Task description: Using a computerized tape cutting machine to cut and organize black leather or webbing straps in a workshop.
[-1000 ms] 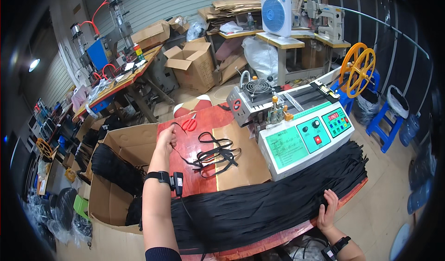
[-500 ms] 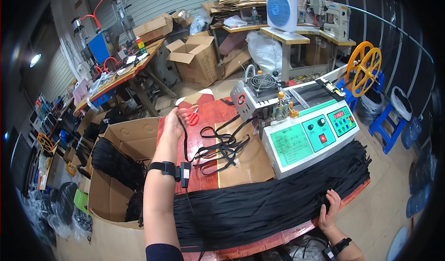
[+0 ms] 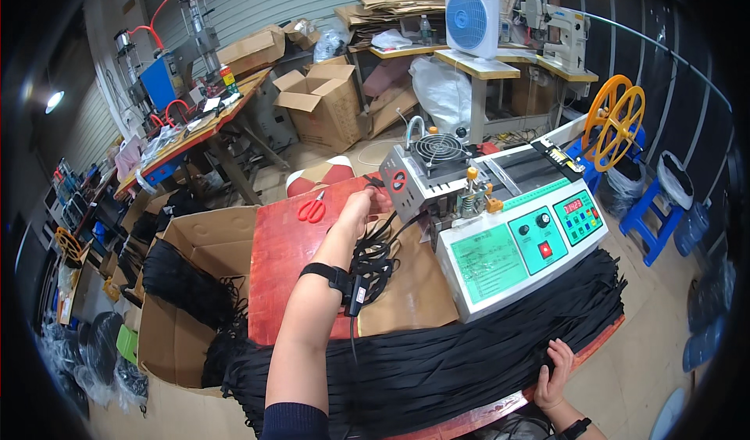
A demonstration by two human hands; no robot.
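Note:
My left hand (image 3: 370,205) is beside the left end of a white cutting machine (image 3: 512,252) with green panels. Its fingers are closed on a black strap (image 3: 377,180), partly hidden by the hand. More loops of black strap (image 3: 373,260) lie below the wrist on a brown cardboard sheet (image 3: 418,284). My right hand (image 3: 555,373) rests, fingers stretched out, at the near right edge of a long bundle of black straps (image 3: 437,362) in front of the machine. Red-handled scissors (image 3: 312,210) lie on the red table (image 3: 293,264), left of my left hand.
An open cardboard box (image 3: 176,346) holding black straps stands against the table's left side. Yellow reels (image 3: 617,127) and a blue stool (image 3: 655,220) are at the right. Behind are another open box (image 3: 320,108), a blue-and-white fan (image 3: 472,22) and a sewing machine (image 3: 564,37).
My left hand has moved right, from beside the scissors to the machine's left end. The loose strap loops are gathered closer together under my forearm. My right hand stays on the bundle.

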